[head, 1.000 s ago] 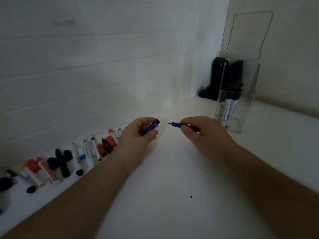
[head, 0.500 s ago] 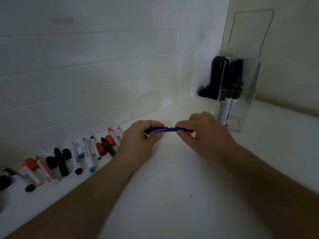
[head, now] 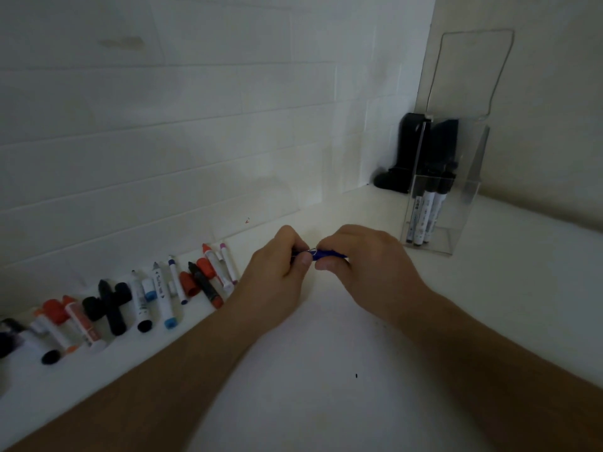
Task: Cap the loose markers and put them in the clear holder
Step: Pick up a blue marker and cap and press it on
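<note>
- The left hand (head: 277,272) and right hand (head: 362,256) are both pinching a slim dark-blue marker with a silver clip (head: 321,254), holding it level above the white counter (head: 326,370).
- Fingers are curling in from either end, knuckles nearly meeting.
- Loose markers and caps in red, black and blue (head: 146,298) are lying along the white tiled wall (head: 195,125).
- The clear acrylic holder (head: 450,197) is standing right of the hands, containing white black-capped markers (head: 427,210); their print is unreadable.
</note>
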The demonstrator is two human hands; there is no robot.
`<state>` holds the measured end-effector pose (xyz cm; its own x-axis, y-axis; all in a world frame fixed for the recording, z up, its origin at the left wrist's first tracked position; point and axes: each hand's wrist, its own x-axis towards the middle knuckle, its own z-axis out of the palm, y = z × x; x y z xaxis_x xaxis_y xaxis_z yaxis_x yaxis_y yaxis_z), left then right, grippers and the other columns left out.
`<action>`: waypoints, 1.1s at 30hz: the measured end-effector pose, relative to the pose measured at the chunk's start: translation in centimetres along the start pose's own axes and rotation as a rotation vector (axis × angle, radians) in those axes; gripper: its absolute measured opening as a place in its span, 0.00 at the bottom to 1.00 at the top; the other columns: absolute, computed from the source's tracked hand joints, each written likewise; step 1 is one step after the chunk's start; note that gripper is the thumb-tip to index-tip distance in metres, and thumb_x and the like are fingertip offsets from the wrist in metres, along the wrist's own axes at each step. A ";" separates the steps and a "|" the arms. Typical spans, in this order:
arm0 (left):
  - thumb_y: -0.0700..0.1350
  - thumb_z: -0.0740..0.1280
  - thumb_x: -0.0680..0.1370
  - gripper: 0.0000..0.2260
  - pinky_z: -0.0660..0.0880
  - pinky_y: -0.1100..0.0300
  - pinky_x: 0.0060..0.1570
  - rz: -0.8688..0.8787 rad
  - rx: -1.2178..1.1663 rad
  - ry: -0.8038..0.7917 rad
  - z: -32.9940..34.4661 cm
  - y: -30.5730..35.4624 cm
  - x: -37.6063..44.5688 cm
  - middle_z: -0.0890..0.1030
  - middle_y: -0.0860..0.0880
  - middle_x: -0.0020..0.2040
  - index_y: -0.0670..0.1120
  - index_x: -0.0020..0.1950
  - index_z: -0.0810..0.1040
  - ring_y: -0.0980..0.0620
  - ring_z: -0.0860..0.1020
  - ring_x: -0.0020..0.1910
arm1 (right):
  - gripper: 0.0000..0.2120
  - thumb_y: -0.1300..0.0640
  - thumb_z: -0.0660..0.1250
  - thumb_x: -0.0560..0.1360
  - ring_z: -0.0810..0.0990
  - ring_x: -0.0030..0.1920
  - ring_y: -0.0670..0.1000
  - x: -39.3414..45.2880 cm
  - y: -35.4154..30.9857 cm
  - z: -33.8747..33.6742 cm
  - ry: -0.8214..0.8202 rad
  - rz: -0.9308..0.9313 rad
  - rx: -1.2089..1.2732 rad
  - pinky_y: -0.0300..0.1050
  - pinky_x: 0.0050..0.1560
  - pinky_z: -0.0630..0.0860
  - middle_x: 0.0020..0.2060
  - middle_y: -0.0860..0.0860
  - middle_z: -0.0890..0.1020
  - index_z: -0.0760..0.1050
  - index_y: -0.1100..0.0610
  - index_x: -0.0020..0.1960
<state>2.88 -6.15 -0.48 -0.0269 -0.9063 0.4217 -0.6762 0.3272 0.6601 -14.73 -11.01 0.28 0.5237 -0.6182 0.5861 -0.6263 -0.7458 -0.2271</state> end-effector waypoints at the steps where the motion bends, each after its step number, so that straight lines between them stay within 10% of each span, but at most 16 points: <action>1: 0.44 0.61 0.83 0.05 0.65 0.62 0.33 -0.001 0.003 0.002 0.0 0.0 0.1 0.74 0.52 0.36 0.48 0.48 0.71 0.58 0.69 0.33 | 0.11 0.45 0.67 0.77 0.79 0.39 0.51 0.0 -0.1 0.1 0.012 -0.001 -0.006 0.51 0.41 0.76 0.39 0.48 0.81 0.84 0.50 0.50; 11: 0.45 0.66 0.81 0.16 0.73 0.62 0.37 0.053 -0.243 0.179 1.1 0.3 0.1 0.79 0.53 0.42 0.56 0.65 0.64 0.57 0.77 0.37 | 0.08 0.48 0.61 0.82 0.68 0.49 0.50 1.3 -1.5 -3.9 0.025 0.044 -0.309 0.51 0.49 0.64 0.44 0.41 0.78 0.75 0.40 0.60; 17: 0.51 0.66 0.80 0.23 0.77 0.59 0.41 0.154 -0.062 0.001 1.6 0.2 -0.4 0.78 0.57 0.47 0.62 0.71 0.60 0.56 0.78 0.40 | 0.08 0.57 0.64 0.81 0.80 0.48 0.51 3.9 4.6 -13.2 0.509 0.426 0.063 0.49 0.54 0.80 0.51 0.50 0.79 0.74 0.53 0.60; 25: 0.49 0.66 0.80 0.19 0.71 0.65 0.42 0.207 0.040 -0.065 1.3 0.3 -0.8 0.77 0.59 0.45 0.62 0.67 0.65 0.58 0.76 0.41 | 0.21 0.55 0.65 0.81 0.82 0.38 0.51 0.8 9.7 -13.1 0.178 0.558 -0.133 0.41 0.34 0.75 0.46 0.52 0.81 0.63 0.52 0.71; 33: 0.46 0.66 0.78 0.14 0.70 0.67 0.44 0.261 0.105 -0.077 1.4 -0.2 -0.7 0.76 0.60 0.44 0.62 0.59 0.72 0.60 0.75 0.46 | 0.11 0.46 0.56 0.81 0.80 0.40 0.54 1.1 11.1 -12.2 -0.057 0.553 -0.324 0.58 0.45 0.81 0.45 0.51 0.83 0.72 0.43 0.61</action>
<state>2.03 -5.95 -1.82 -0.2632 -0.8139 0.5179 -0.7116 0.5263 0.4655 -28.14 -16.95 7.93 0.0976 -0.9088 0.4056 -0.9507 -0.2056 -0.2321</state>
